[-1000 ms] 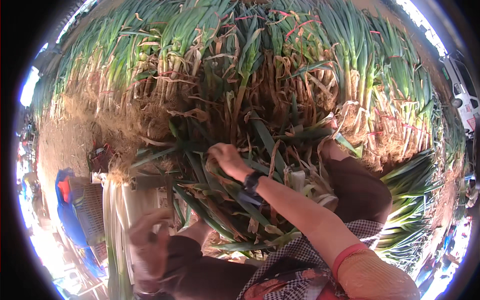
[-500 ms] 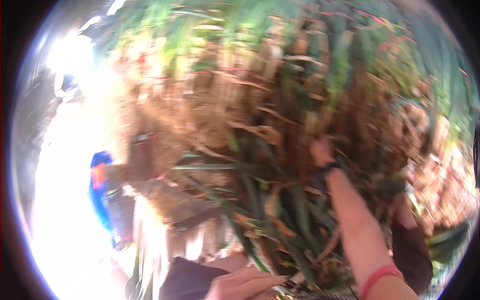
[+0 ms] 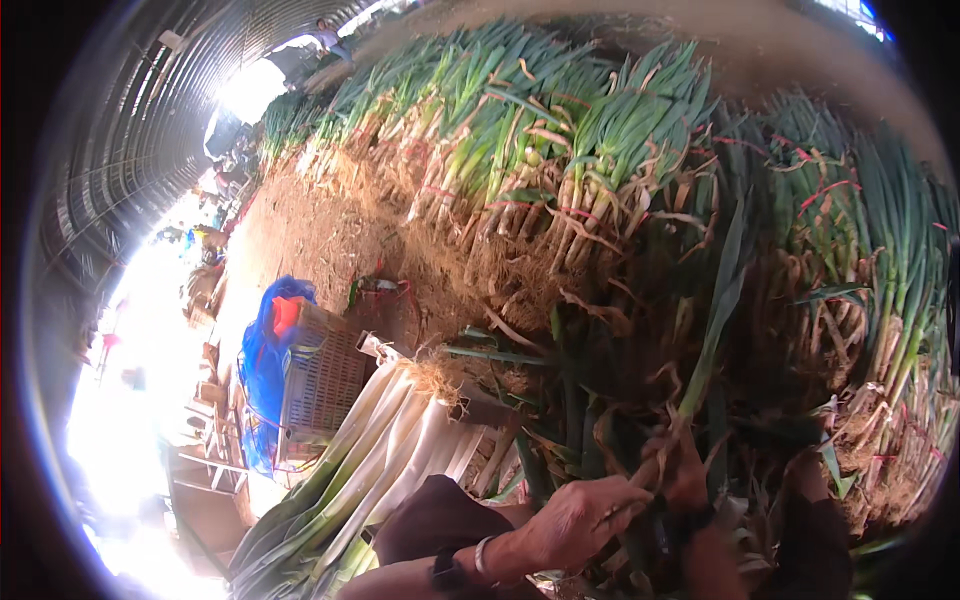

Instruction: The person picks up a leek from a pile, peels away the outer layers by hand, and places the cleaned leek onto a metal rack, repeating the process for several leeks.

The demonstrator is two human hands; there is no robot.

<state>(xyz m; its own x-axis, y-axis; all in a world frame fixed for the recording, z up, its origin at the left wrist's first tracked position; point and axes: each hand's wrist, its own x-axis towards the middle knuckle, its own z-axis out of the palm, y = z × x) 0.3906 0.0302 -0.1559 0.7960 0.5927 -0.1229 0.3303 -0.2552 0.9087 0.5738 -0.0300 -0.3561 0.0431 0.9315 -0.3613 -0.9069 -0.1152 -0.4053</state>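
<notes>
Where bundled leeks [image 3: 560, 150] wall a dirt floor [image 3: 320, 230] under an arched roof [image 3: 130, 130], both hands [image 3: 585, 520] closed on one stalk [image 3: 700, 370].

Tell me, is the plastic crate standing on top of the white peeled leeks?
No. The crate stands beside the peeled leeks, to their left against a blue sheet, not on them.

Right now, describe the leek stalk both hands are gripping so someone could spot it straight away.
Start at the big wall of bundled leeks across the top, then drop to the loose dark pile at lower right. There the left hand and right hand meet on one stalk. Unlike the tied bundles and the peeled white leeks on the left, it stands alone, rising upward.
</notes>
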